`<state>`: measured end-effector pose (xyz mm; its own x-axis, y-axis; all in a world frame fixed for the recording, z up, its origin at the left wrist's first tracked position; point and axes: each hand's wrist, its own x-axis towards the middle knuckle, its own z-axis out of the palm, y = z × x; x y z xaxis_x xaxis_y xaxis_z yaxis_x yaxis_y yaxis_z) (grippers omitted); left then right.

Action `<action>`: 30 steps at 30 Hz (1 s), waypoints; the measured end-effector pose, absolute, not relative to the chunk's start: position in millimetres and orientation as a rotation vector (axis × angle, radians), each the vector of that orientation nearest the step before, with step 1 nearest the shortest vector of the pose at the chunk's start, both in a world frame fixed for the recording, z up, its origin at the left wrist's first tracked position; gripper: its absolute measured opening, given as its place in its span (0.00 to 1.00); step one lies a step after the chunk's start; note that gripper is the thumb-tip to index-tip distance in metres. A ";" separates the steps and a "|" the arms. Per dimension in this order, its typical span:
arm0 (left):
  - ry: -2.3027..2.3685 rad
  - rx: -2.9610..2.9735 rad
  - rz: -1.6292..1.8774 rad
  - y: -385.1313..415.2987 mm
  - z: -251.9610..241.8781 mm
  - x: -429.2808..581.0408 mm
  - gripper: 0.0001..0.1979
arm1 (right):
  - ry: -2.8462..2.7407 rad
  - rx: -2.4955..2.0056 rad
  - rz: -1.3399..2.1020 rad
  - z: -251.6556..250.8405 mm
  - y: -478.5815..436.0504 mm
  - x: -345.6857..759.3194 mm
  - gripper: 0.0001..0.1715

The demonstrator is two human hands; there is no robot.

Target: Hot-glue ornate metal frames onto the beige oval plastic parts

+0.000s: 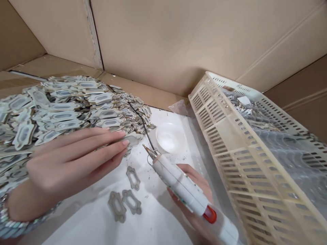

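Observation:
My left hand [74, 160] reaches right across a big heap of flat grey frame-shaped pieces [53, 105], with its fingertips pinching one piece [131, 139] at the heap's edge. My right hand [196, 197] grips a white glue gun [184, 189] with a red button, and its metal nozzle [149, 151] points up-left toward that piece. Three loose frame pieces [125, 199] lie flat on the white sheet [155, 217] below the left hand.
A small white dish [170, 136] sits on the sheet behind the nozzle. A cream slatted plastic crate [245, 149] lined with bubble wrap stands tilted at the right, with metal pieces inside. Cardboard walls [163, 41] close off the back. A thin black cord [140, 119] crosses the heap.

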<state>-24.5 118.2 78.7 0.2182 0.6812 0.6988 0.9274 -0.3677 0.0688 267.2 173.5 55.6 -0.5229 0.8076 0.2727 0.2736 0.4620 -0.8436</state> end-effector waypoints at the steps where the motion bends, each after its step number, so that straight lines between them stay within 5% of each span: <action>1: -1.465 -2.127 -0.936 117.1 78.2 -24.4 0.09 | -2.033 -0.876 0.994 55.2 173.5 266.3 0.08; 10: -1.436 -2.232 -0.841 111.1 74.1 -25.8 0.27 | -2.074 -0.868 0.996 50.5 173.7 261.2 0.08; 30: -1.455 -2.217 -0.923 105.8 66.3 -17.6 0.19 | -2.066 -0.883 1.007 46.4 171.5 262.1 0.12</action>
<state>-17.6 105.8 66.3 0.2674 0.6880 0.6747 0.9034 -0.4226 0.0729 262.1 171.5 46.4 -0.5492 0.7921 0.2665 0.2779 0.4738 -0.8356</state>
